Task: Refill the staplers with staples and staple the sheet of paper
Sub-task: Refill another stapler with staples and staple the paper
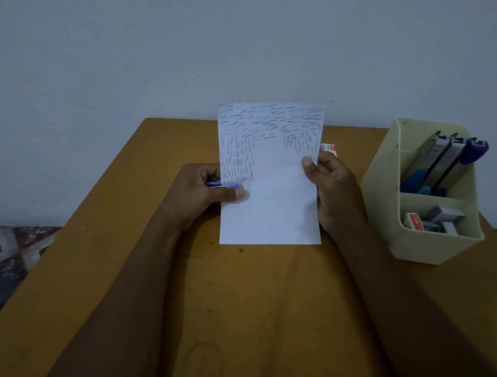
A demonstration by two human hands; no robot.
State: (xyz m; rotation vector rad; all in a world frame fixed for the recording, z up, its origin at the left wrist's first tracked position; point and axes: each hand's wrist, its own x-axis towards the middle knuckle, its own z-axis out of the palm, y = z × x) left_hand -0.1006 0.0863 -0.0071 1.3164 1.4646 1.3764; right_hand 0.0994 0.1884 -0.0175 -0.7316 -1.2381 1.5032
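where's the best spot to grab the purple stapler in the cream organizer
Pinch the purple stapler by its top end, from above: it leans in the rear compartment of the organizer, packed beside other staplers, with only that end clear of the rim.

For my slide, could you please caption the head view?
Left hand grips blue stapler on stapled sheet; right hand holds it.

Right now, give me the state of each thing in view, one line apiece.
Sheet of paper: held up by both hands, top half full of staples, bottom bare.
Blue stapler: gripped, set over the sheet's left edge.
Left hand: grips the blue stapler.
Right hand: pinches the sheet's right edge.
Organizer: upright on the table.
Staplers: standing in its back compartment.
Staple boxes: lying in its front compartment.
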